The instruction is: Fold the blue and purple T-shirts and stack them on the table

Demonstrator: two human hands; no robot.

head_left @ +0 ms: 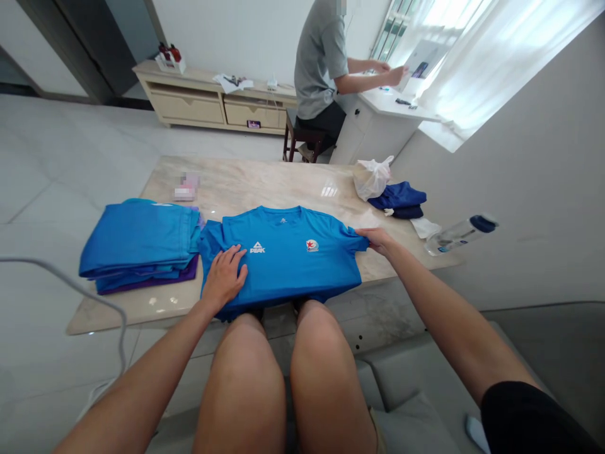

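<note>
**Head camera looks forward and down**

Worn on the person's head, this wide view faces forward and down, close over the knees, the left hand and right hand at the table, reaching to the far wall.

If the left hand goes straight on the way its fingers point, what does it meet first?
The left hand lies on the blue T-shirt; moving on across the cloth, it would likely meet the white PEAK logo first, though the line may pass just beside it.
</note>
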